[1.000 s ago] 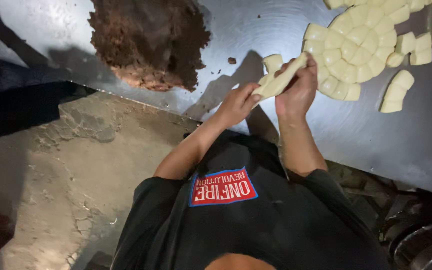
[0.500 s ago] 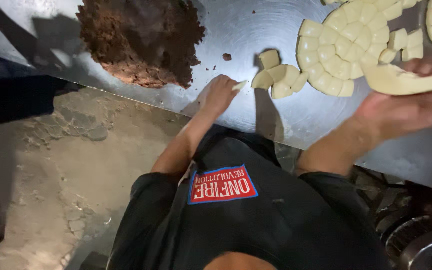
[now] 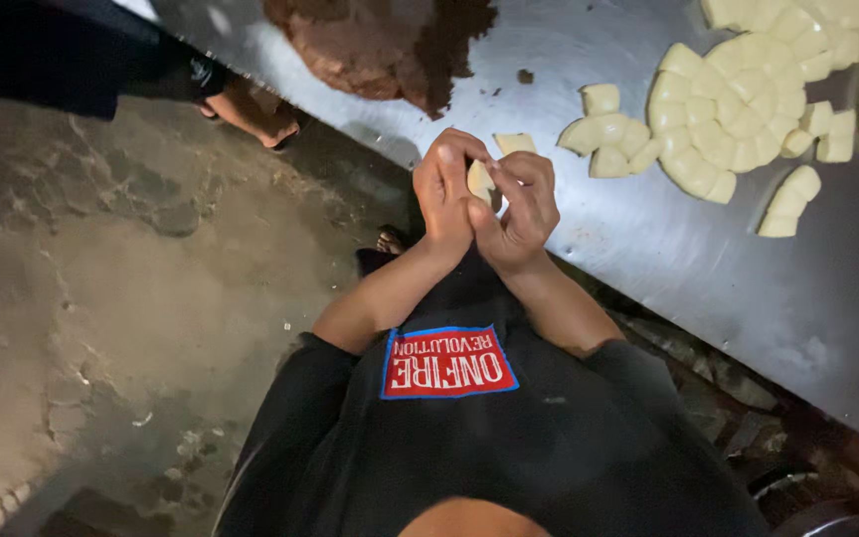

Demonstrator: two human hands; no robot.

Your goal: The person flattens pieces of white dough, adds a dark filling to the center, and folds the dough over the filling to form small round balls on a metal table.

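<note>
- Nearest the camera is a black shirt (image 3: 469, 438) with a red patch.
- Just past it, the left hand (image 3: 446, 194) and right hand (image 3: 521, 209) are pressed close together, and both pinch one small dough piece (image 3: 479, 180) between their fingers, at the near edge of the metal table (image 3: 688, 259).
- Beyond the hands, more pale dough pieces (image 3: 613, 144) lie on the table.
- Farther off sits a round of cut dough (image 3: 738, 114).
- At the far side is a brown heap (image 3: 380, 40).
</note>
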